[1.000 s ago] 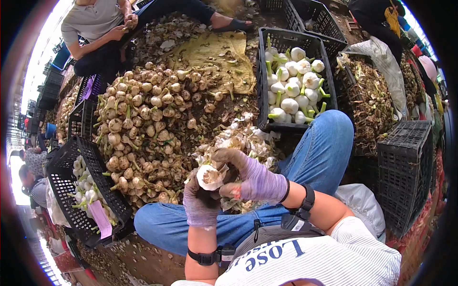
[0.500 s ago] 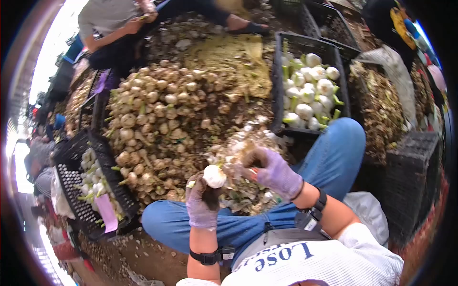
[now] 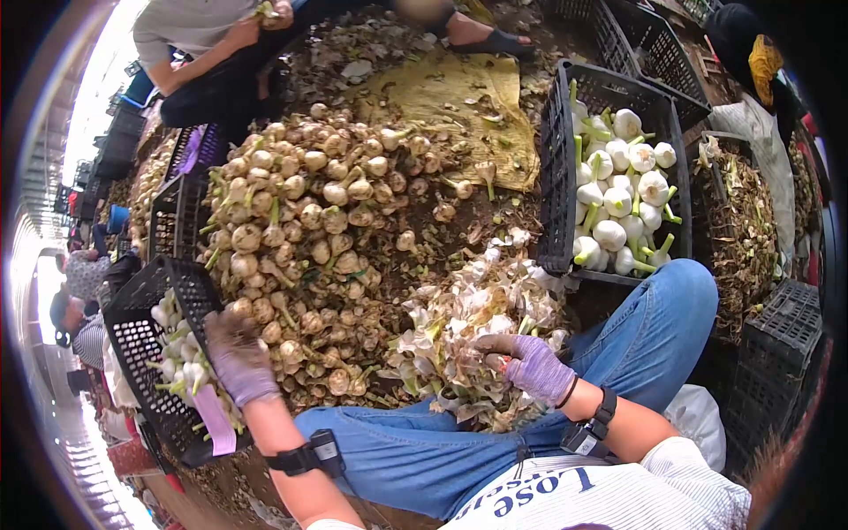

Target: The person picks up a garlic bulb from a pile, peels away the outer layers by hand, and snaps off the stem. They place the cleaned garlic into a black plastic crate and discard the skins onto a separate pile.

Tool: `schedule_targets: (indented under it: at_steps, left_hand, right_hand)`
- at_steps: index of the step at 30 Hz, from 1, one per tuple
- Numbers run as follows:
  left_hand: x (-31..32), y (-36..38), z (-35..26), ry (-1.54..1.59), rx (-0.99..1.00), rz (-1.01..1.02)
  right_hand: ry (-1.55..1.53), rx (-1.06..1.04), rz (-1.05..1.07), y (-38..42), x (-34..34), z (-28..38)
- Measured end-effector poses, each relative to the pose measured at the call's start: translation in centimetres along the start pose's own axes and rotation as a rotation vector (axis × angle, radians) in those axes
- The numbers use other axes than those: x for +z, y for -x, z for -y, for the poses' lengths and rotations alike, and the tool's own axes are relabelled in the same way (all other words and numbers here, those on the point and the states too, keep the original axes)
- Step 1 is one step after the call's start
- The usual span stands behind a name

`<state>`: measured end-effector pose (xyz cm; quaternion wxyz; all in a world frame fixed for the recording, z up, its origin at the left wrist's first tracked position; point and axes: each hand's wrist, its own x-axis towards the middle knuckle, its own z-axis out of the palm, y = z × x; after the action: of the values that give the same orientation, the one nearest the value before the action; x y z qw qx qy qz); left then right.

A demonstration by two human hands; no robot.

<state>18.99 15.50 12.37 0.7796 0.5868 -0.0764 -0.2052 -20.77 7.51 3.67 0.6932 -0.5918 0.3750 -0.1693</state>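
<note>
My left hand (image 3: 240, 358), in a dirty purple glove, is at the right rim of the black crate (image 3: 141, 331) holding cleaned garlic (image 3: 184, 358); its fingers are blurred and whatever they hold cannot be made out. My right hand (image 3: 526, 364), gloved too, has its fingers drawn together above the heap of peeled skins (image 3: 468, 322). Something small and red shows at its fingers, too small to name. Unpeeled garlic bulbs (image 3: 309, 212) lie in a large pile beyond my left hand.
Another black crate (image 3: 555, 168) at the right holds white garlic bulbs (image 3: 618, 177). A yellow sack (image 3: 459, 115) lies on the ground ahead. A person (image 3: 199, 53) sits at the upper left. More crates (image 3: 782, 353) stand at the right; my knees frame the skins.
My left hand has moved left from the middle to the crate, and the white bulb is no longer seen in it. My right hand has moved slightly right and down. The view has shifted.
</note>
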Motion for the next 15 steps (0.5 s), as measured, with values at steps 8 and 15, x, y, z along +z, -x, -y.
schedule_targets:
  at_steps: [8, 15]
  left_hand:
    - [9.0, -0.9, 24.9, -0.847, -0.298, 0.47]
    - [14.0, -2.1, 34.1, -1.433, -0.197, 0.412]
  right_hand:
    - [0.13, -0.021, -0.036, -1.9, -1.4, -2.1]
    - [-0.401, 0.206, -0.078, -3.1, -2.7, -2.1]
